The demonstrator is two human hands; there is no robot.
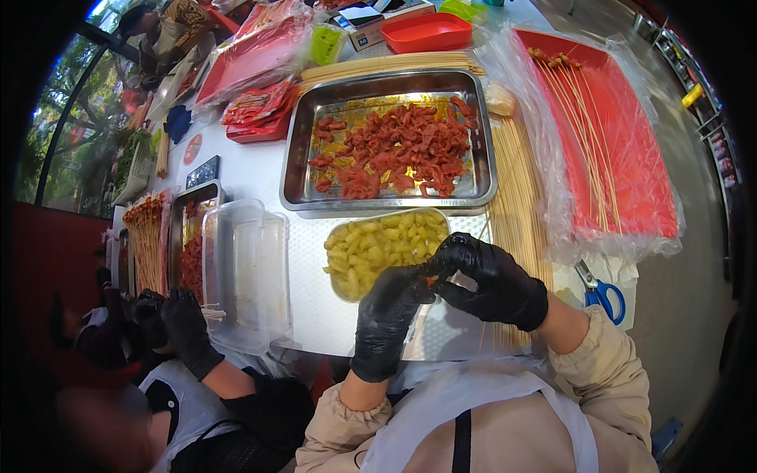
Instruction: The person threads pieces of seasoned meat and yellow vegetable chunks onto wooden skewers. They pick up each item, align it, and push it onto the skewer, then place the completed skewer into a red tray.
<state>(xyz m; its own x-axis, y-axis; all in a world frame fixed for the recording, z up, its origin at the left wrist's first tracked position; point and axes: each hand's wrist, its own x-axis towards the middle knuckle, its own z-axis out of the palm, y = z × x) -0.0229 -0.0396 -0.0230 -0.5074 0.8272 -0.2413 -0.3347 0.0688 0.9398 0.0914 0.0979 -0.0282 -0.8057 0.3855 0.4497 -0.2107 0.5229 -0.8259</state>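
My left hand (387, 319) and my right hand (497, 284), both in black gloves, meet over the near right corner of a plastic container (336, 285). Between their fingertips they pinch a small piece of red meat (430, 281), mostly covered by the gloves. Whether a skewer runs through it I cannot tell. Pale green chunks, apparently pickled peppers (384, 245), fill the container. Just beyond it, a steel tray (284, 192) holds marinated red meat strips (408, 148) in orange oil.
Bamboo skewers (517, 183) lie right of the tray. Farther right, a plastic-lined red tray (636, 159) holds loaded skewers (576, 112). Blue-handled scissors (606, 298) lie near my right forearm. At left, a co-worker's gloved hands (183, 325) are beside clear plastic containers (260, 278) and a smaller meat tray (192, 248).
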